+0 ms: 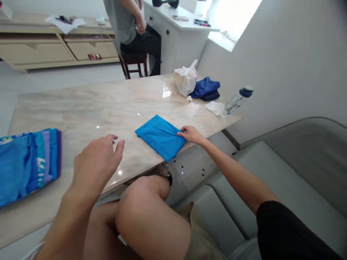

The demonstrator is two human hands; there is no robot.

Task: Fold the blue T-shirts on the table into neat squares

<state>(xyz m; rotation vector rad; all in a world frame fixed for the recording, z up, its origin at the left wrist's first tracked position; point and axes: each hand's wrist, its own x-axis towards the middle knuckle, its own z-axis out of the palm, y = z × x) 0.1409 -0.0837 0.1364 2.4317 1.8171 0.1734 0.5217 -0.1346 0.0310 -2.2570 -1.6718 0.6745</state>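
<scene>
A bright blue folded cloth (162, 137) lies flat near the front edge of the marble-look table (108, 104), one corner reaching the edge. My right hand (191, 134) pinches its right side between thumb and fingers. To the left of the cloth, my left hand (99, 155) hovers over the table with thumb and fingers apart, holding nothing. Farther left is an overlapping row of folded garments (29, 159) in blues, teal and purple, some with printed patterns.
At the table's far right are a tied white plastic bag (186, 80), dark blue cloth (204, 88), white paper (215, 107) and a clear bottle (238, 100) with a dark blue lid. Beyond the table, a person (123, 21) sits on a stool (134, 59). A grey sofa (260, 169) stands at right.
</scene>
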